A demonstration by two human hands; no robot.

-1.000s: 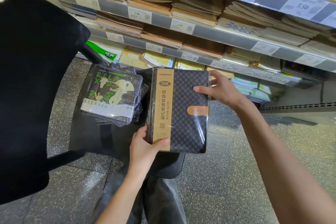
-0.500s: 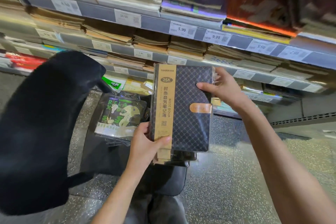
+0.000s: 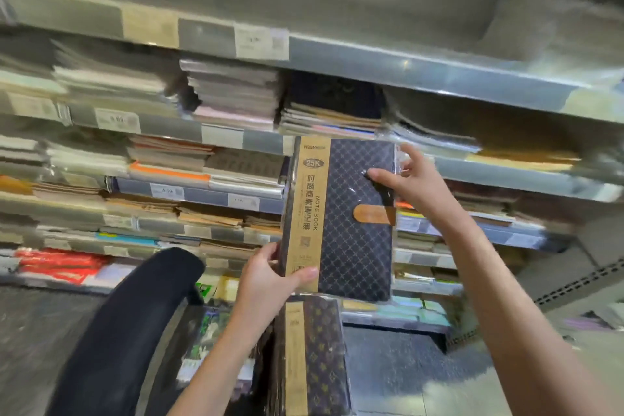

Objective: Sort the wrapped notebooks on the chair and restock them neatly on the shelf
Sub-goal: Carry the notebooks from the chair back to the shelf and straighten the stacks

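I hold a wrapped black notebook (image 3: 351, 223) with a diamond pattern, a tan band and an orange clasp upright in front of the shelf (image 3: 439, 78). My left hand (image 3: 270, 277) grips its lower left corner, thumb across the tan band. My right hand (image 3: 408, 182) holds its upper right edge, thumb on the cover. Below it a brown patterned wrapped notebook (image 3: 314, 358) lies on the black chair (image 3: 128, 324), with a green-printed wrapped notebook (image 3: 209, 331) beside it.
The shelving carries several tiers of stacked notebooks with price tags (image 3: 261, 42) on the rails. A dark stack (image 3: 334, 108) sits just above the held notebook. Speckled floor (image 3: 422, 371) lies to the right of the chair.
Both hands have lifted the black notebook up from above the chair toward the higher shelves, and my view has tilted upward. The brown notebook underneath has come into sight.
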